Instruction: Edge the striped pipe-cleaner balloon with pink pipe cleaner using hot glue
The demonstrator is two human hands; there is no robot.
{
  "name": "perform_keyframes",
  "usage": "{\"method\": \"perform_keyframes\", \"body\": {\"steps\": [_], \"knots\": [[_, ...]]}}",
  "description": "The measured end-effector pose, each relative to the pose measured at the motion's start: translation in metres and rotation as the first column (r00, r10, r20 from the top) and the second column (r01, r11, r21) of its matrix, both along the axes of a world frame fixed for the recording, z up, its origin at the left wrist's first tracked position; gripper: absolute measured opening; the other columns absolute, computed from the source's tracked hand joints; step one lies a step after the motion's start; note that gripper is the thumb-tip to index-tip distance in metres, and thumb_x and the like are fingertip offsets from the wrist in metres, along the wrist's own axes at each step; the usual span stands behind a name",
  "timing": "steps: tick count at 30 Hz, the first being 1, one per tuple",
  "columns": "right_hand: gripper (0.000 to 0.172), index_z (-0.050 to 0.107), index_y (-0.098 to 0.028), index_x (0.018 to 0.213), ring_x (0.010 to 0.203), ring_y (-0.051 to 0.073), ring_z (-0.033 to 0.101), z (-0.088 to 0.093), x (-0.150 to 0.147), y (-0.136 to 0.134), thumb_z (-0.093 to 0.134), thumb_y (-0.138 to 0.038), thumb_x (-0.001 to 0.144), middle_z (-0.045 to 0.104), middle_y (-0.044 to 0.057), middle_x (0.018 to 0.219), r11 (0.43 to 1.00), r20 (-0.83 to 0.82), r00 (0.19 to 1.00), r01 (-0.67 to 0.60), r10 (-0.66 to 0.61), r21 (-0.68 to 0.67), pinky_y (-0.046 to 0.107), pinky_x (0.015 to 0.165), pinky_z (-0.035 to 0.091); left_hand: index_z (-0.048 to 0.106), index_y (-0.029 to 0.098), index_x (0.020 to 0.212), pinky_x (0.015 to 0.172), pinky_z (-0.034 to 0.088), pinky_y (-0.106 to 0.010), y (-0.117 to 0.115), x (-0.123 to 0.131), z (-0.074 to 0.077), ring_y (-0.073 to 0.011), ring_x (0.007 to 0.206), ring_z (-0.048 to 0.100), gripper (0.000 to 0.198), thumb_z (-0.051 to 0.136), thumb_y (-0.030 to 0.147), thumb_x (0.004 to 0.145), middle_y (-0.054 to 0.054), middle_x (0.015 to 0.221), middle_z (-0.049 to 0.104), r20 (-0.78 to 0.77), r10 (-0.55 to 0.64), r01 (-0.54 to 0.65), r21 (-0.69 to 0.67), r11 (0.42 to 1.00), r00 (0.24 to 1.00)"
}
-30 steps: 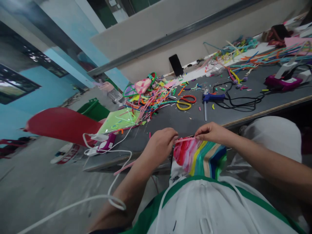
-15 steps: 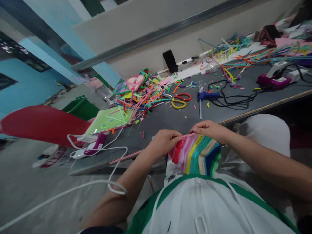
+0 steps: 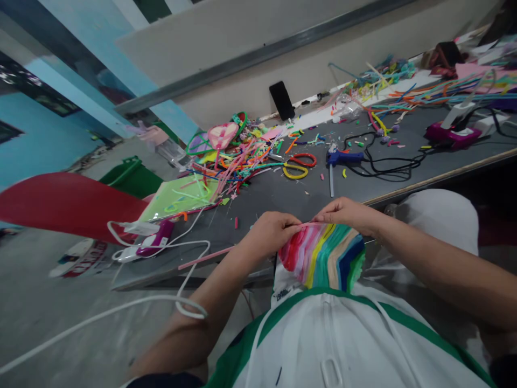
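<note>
A rainbow-striped piece (image 3: 323,256), seemingly made of fuzzy pipe cleaners laid side by side, hangs above my lap. Its stripes run from red and pink through yellow, teal and beige to dark blue and green. A thin pink pipe cleaner (image 3: 307,223) runs along its upper edge. My left hand (image 3: 274,230) pinches this edge at the left corner, thumb and fingers closed. Close beside it, my right hand (image 3: 343,213) pinches the same pink strip, fingertips together. The fingers partly hide the strip's ends.
A blue glue gun (image 3: 343,157) and scissors with red and yellow handles (image 3: 297,171) lie on the dark table (image 3: 278,196). Pipe cleaners (image 3: 238,167) are heaped at left. A phone (image 3: 282,101) leans against the wall. A white cable (image 3: 121,310) loops near my left forearm.
My right hand has slid slightly left along the pink strip, nearer my left hand. The striped piece stays nearly in place, and the view has shifted a little.
</note>
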State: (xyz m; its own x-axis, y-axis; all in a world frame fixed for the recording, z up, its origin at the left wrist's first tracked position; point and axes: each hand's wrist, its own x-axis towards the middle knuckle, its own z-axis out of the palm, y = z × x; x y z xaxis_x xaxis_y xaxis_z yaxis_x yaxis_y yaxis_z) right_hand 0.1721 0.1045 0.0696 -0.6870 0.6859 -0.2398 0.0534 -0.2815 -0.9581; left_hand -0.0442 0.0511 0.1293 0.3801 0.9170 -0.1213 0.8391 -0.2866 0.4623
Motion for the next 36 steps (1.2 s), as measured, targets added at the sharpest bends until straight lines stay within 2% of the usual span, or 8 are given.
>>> {"method": "perform_keyframes", "body": {"steps": [7, 11, 14, 19, 22, 28, 33, 36], "knots": [[0.03, 0.075, -0.016, 0.084, 0.068, 0.014, 0.062, -0.002, -0.003, 0.003, 0.075, -0.036, 0.062, 0.072, 0.002, 0.074, 0.994, 0.108, 0.994, 0.001, -0.014, 0.114, 0.027, 0.071, 0.048, 0.073, 0.018, 0.095, 0.067, 0.044, -0.019, 0.004, -0.006, -0.003, -0.016, 0.081, 0.064, 0.029, 0.052, 0.034, 0.082, -0.004, 0.091, 0.073, 0.099, 0.014, -0.005, -0.089, 0.996, 0.995], [0.025, 0.075, -0.016, 0.083, 0.063, 0.013, 0.06, -0.001, -0.006, 0.003, 0.07, -0.033, 0.065, 0.071, 0.001, 0.068, 0.973, 0.181, 0.983, -0.019, -0.024, 0.232, 0.024, 0.064, 0.046, 0.073, 0.017, 0.089, 0.061, 0.042, -0.019, 0.006, -0.007, -0.002, -0.0149, 0.073, 0.061, 0.03, 0.053, 0.037, 0.081, -0.003, 0.081, 0.072, 0.087, 0.037, -0.024, -0.149, 0.989, 0.995], [0.024, 0.075, -0.015, 0.083, 0.063, 0.012, 0.059, -0.001, -0.009, 0.004, 0.068, -0.031, 0.066, 0.07, 0.0, 0.068, 0.963, 0.196, 0.98, -0.039, -0.015, 0.267, 0.023, 0.064, 0.046, 0.072, 0.016, 0.085, 0.057, 0.04, -0.019, 0.009, -0.006, -0.001, -0.0145, 0.068, 0.059, 0.033, 0.053, 0.042, 0.079, -0.003, 0.074, 0.069, 0.062, 0.054, -0.042, -0.176, 0.983, 0.997], [0.025, 0.074, -0.013, 0.082, 0.064, 0.012, 0.059, -0.001, -0.01, 0.004, 0.068, -0.029, 0.065, 0.071, 0.001, 0.07, 0.967, 0.186, 0.982, -0.034, -0.014, 0.252, 0.023, 0.066, 0.045, 0.072, 0.012, 0.077, 0.053, 0.037, -0.02, 0.017, -0.004, -0.001, -0.0139, 0.063, 0.055, 0.038, 0.053, 0.045, 0.077, -0.002, 0.065, 0.065, 0.057, 0.055, -0.042, -0.203, 0.978, 0.997], [0.024, 0.074, -0.014, 0.082, 0.063, 0.011, 0.058, -0.003, -0.009, 0.004, 0.068, -0.029, 0.064, 0.071, 0.0, 0.07, 0.97, 0.179, 0.984, -0.035, -0.008, 0.241, 0.023, 0.065, 0.045, 0.073, 0.012, 0.082, 0.053, 0.037, -0.02, 0.022, 0.0, -0.003, -0.0127, 0.061, 0.053, 0.036, 0.055, 0.043, 0.075, -0.002, 0.066, 0.064, 0.118, 0.064, -0.028, -0.284, 0.958, 0.991], [0.026, 0.075, -0.015, 0.084, 0.065, 0.012, 0.059, -0.007, -0.008, 0.005, 0.068, -0.03, 0.065, 0.072, 0.001, 0.073, 0.961, 0.197, 0.98, -0.048, -0.007, 0.272, 0.023, 0.065, 0.045, 0.072, 0.01, 0.081, 0.052, 0.039, -0.021, 0.024, 0.009, -0.012, -0.0111, 0.054, 0.051, 0.034, 0.059, 0.04, 0.07, -0.002, 0.063, 0.063, 0.222, 0.171, -0.064, -0.419, 0.906, 0.96], [0.032, 0.074, -0.014, 0.087, 0.072, 0.014, 0.062, -0.009, -0.007, 0.005, 0.069, -0.038, 0.066, 0.073, 0.003, 0.079, 0.979, 0.121, 0.992, -0.051, 0.028, 0.196, 0.026, 0.072, 0.047, 0.07, 0.012, 0.074, 0.049, 0.038, -0.021, 0.024, 0.011, -0.014, -0.0124, 0.054, 0.054, 0.027, 0.059, 0.037, 0.069, -0.002, 0.06, 0.063, 0.194, 0.161, -0.079, -0.371, 0.925, 0.968], [0.033, 0.074, -0.014, 0.087, 0.078, 0.015, 0.063, -0.009, -0.005, 0.004, 0.065, -0.041, 0.071, 0.073, 0.005, 0.083, 0.99, 0.054, 0.998, 0.003, -0.011, 0.138, 0.027, 0.076, 0.047, 0.07, 0.013, 0.072, 0.049, 0.039, -0.021, 0.024, 0.011, -0.013, -0.0127, 0.055, 0.055, 0.026, 0.059, 0.036, 0.069, -0.001, 0.061, 0.064, 0.179, 0.149, -0.082, -0.337, 0.938, 0.973]]}}
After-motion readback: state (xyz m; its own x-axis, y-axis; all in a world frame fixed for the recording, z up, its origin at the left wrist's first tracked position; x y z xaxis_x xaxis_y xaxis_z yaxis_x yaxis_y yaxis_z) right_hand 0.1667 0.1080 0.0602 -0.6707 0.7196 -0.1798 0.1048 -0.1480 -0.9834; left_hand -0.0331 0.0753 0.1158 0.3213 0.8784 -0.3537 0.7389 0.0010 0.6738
